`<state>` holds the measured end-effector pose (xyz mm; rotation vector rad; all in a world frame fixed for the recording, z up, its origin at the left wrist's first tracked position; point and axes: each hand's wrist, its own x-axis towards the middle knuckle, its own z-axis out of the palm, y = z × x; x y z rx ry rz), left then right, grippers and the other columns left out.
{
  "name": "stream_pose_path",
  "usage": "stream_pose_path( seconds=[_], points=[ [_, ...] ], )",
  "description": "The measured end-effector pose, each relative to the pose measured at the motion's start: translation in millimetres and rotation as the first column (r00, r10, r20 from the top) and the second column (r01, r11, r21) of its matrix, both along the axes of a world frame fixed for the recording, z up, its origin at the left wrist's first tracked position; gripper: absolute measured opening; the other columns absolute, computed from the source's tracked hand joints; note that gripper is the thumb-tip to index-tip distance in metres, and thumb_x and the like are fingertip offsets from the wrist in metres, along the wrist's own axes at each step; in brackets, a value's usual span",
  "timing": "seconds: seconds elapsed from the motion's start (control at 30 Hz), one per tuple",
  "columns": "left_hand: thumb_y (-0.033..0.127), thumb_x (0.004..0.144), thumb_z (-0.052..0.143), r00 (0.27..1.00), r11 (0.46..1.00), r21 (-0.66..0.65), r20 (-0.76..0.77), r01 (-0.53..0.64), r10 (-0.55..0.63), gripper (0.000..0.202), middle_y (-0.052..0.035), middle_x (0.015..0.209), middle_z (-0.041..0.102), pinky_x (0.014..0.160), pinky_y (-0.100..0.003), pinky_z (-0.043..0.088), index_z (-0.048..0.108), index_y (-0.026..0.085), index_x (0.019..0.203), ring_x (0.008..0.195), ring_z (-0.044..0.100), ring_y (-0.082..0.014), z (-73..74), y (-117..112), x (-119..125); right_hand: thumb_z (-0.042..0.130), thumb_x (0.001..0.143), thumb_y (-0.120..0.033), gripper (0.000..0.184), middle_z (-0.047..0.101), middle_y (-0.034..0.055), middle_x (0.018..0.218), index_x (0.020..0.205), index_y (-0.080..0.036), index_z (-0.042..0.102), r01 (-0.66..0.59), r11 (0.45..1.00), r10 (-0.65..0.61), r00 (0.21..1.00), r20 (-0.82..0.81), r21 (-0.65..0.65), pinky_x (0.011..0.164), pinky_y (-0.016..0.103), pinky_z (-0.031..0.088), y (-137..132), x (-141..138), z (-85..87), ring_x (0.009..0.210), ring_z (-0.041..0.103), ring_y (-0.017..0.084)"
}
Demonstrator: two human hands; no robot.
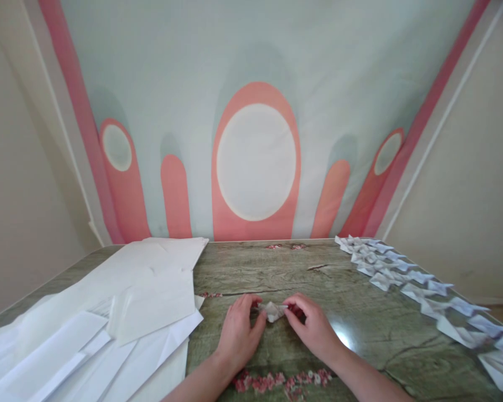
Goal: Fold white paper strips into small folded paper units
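Note:
A small folded white paper piece point(272, 311) lies on the greenish wood-patterned table point(352, 301), near its middle. My left hand point(240, 332) pinches its left side with curled fingers. My right hand point(312, 326) pinches its right side, fingertips pressed against the paper. Both forearms reach in from the bottom edge. The underside of the paper is hidden by the fingers.
A loose pile of white paper sheets point(121, 318) covers the table's left part. Several finished folded paper pieces point(406, 276) lie in a row along the right edge. A wall hanging with pink arches point(255, 162) stands behind the table.

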<state>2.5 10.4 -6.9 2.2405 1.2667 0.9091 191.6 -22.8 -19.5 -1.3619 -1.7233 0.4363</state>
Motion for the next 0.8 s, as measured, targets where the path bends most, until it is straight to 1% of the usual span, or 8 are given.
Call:
stream_pose_path(
  seconds=[0.27,0.43,0.53,0.6,0.67,0.8],
  points=[
    [0.029,0.083,0.047,1.000,0.999,-0.032,-0.005,0.009,-0.009,0.019,-0.0080,0.096,0.061,0.085,-0.038,0.041,0.053,0.019,0.099,0.092,0.056,-0.0231,3.0,2.9,1.0,0.051,0.084,-0.022,0.012,0.062,0.0012,0.079,0.084,-0.021,0.063,0.005,1.000,-0.006,0.998,0.063,0.013,0.068,0.026,0.045,-0.1,4.0,9.1,0.072,0.058,0.015],
    [0.037,0.085,0.045,0.999,0.997,-0.078,0.051,0.012,-0.008,0.027,-0.0086,0.096,0.061,0.086,-0.039,0.042,0.051,0.018,0.103,0.093,0.057,-0.0234,4.6,2.7,0.2,0.054,0.082,-0.020,0.011,0.064,0.0003,0.075,0.080,-0.021,0.065,0.029,0.999,-0.031,0.995,0.093,0.020,0.065,0.025,0.045,3.6,8.9,12.2,0.067,0.059,0.015],
    [0.039,0.087,0.042,0.997,0.996,-0.093,0.080,0.015,-0.008,0.030,-0.0079,0.096,0.061,0.087,-0.038,0.042,0.049,0.017,0.106,0.092,0.058,-0.0218,4.3,3.0,-1.1,0.055,0.082,-0.023,0.012,0.065,0.0001,0.074,0.078,-0.021,0.066,0.046,0.998,-0.050,0.993,0.108,0.035,0.065,0.025,0.045,7.5,17.2,17.9,0.066,0.060,0.014],
    [0.039,0.087,0.041,0.997,0.995,-0.093,0.082,0.019,-0.012,0.030,-0.0074,0.095,0.061,0.086,-0.036,0.043,0.049,0.017,0.105,0.091,0.059,-0.0208,3.8,3.6,-1.9,0.054,0.083,-0.025,0.013,0.066,0.0009,0.076,0.081,-0.022,0.067,0.065,0.997,-0.071,0.991,0.118,0.051,0.067,0.026,0.045,10.5,28.7,25.4,0.069,0.060,0.015],
    [0.039,0.087,0.041,0.997,0.996,-0.083,0.079,0.023,-0.016,0.029,-0.0071,0.095,0.062,0.085,-0.035,0.043,0.049,0.017,0.105,0.091,0.059,-0.0205,3.4,4.3,-2.6,0.054,0.083,-0.028,0.015,0.067,0.0019,0.078,0.082,-0.022,0.068,0.093,0.994,-0.101,0.987,0.129,0.065,0.069,0.027,0.046,13.1,46.1,34.6,0.071,0.061,0.016],
    [0.039,0.086,0.042,0.997,0.998,-0.061,0.071,0.027,-0.023,0.028,-0.0065,0.093,0.063,0.084,-0.034,0.044,0.051,0.018,0.102,0.090,0.060,-0.0209,2.9,5.9,-3.0,0.051,0.084,-0.031,0.020,0.069,0.0040,0.085,0.086,-0.021,0.068,0.171,0.982,-0.181,0.971,0.155,0.078,0.074,0.030,0.046,12.2,95.4,49.7,0.078,0.062,0.018]
  ],
)
